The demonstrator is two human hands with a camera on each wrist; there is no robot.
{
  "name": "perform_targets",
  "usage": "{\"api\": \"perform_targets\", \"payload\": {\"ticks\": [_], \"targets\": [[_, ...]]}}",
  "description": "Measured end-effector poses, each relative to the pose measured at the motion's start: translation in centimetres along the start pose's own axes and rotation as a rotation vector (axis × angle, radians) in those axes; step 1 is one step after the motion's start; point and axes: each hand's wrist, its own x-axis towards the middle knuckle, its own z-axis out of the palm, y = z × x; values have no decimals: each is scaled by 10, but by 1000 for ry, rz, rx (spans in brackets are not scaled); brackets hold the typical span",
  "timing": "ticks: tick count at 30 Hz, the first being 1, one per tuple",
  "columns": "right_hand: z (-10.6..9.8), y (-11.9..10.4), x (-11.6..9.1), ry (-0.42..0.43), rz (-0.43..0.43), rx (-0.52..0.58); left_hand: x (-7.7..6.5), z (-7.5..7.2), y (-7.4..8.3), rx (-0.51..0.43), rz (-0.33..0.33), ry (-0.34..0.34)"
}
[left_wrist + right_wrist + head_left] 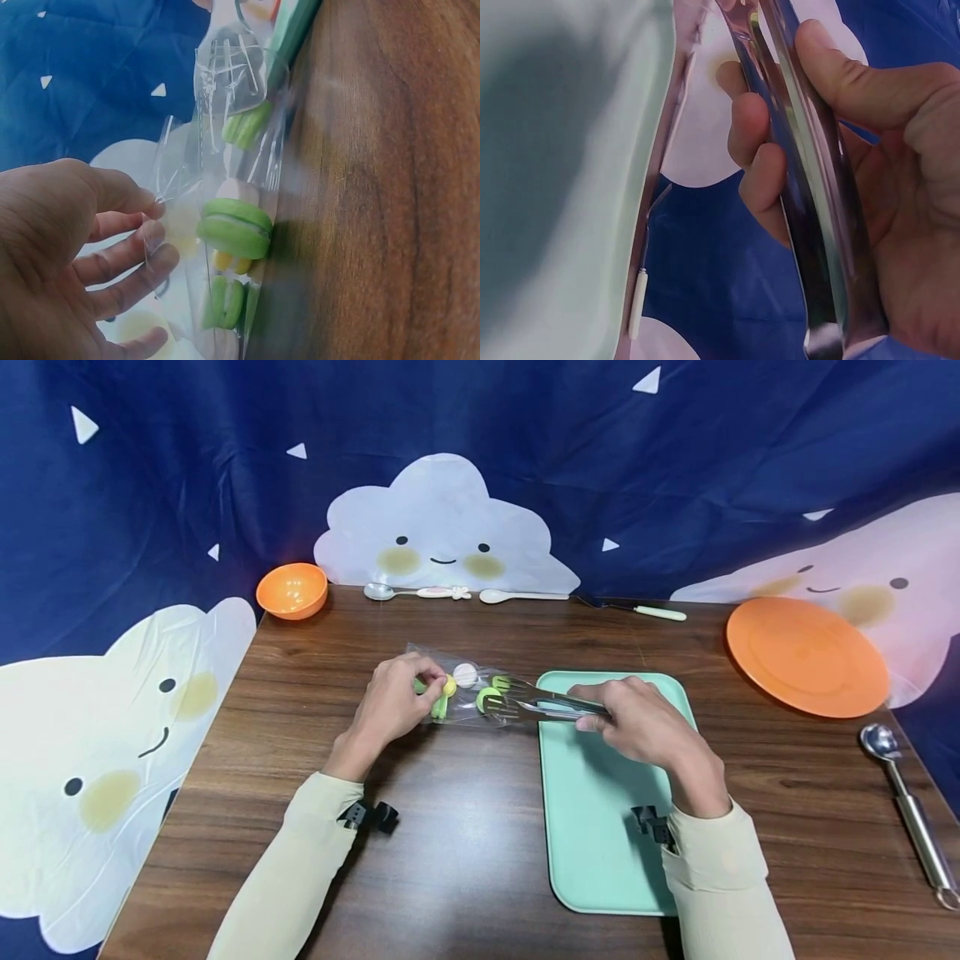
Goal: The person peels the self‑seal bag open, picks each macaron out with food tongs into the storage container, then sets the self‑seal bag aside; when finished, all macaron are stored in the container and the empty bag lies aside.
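Note:
My left hand (393, 702) pinches the edge of a clear plastic bag (169, 195), with thumb and fingertips together. Inside the bag are several toy-like macarons: a green macaron (236, 229), a white one (465, 674) and a yellow one (449, 686) among them. In my right hand (648, 722) is a pair of metal tongs (810, 180), thumb on one arm and fingers round the other. The slotted ends of the tongs lie at the bag's right end, beside green macarons. Whether they pinch one I cannot tell.
A mint-green tray (600, 852) lies under my right hand. An orange bowl (292, 591) stands at the back left, an orange plate (806, 656) at the back right. Spoons (525, 597) and a green-handled utensil (660, 612) line the back edge; a metal scoop (911, 810) lies far right.

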Motion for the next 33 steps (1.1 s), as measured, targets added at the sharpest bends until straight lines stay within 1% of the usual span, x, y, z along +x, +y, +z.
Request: {"api": "perform_targets", "payload": {"ticks": [7,10,15,19,22,28,33], "targets": [[-9,1,-7,3,17,-1,0,1,0,8,9,-1],[-15,4,-12,-5,45,26,0,2,-1,8,6,-2],[-24,14,-20,-11,89,28,0,1,-1,6,3,-4],[-31,23,-25,-11,112,-11,1,1,-2,4,-1,-5],[-35,29,-29,-12,135,-20,1,1,-3,2,-7,-7],[-38,41,-33,-38,210,-19,1,1,-6,4,-8,-5],[-34,48,-31,-46,198,-36,0,0,-6,9,-14,-2]]}}
